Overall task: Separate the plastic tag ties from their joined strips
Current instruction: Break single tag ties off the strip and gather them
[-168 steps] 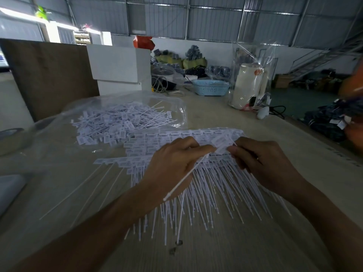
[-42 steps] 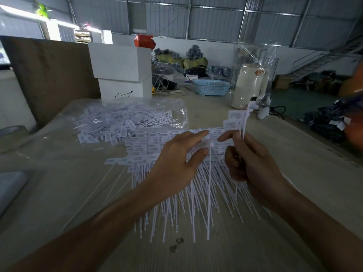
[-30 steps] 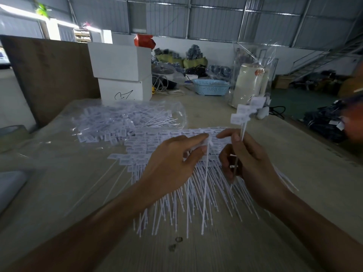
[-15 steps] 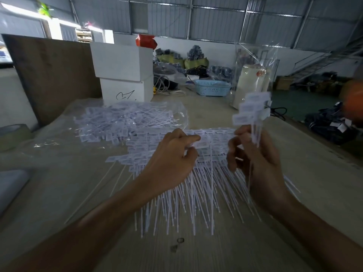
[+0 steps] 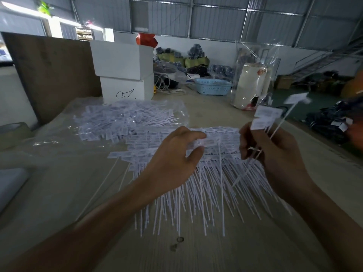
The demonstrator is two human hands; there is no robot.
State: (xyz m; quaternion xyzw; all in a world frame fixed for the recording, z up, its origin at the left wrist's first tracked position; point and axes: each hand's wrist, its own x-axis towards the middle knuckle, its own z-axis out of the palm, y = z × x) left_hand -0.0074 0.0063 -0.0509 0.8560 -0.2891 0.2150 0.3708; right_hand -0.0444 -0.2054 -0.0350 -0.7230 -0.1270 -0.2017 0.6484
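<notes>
A heap of joined white tag-tie strips [image 5: 216, 173] lies on the table, heads away from me and thin tails fanned toward me. My left hand [image 5: 172, 160] pinches a tie's flat head [image 5: 204, 143] between thumb and forefinger at the top of the heap; its tail hangs straight down. My right hand [image 5: 275, 152] is raised above the heap's right side and grips a small bunch of separated ties [image 5: 265, 118], heads up. One tie in the bunch leans out to the upper right. A pile of loose separated ties [image 5: 125, 120] sits on a clear plastic bag at the back left.
White boxes [image 5: 123, 75] stand stacked behind the loose pile, with a brown board to their left. A blue basket [image 5: 213, 86] and a bagged white cylinder [image 5: 253, 85] sit at the far end. The table's right edge runs diagonally past my right hand.
My right hand has lifted and drawn to the right with its bunch of ties, and one tie now sticks out. My left hand has kept its pinch at the top of the heap.
</notes>
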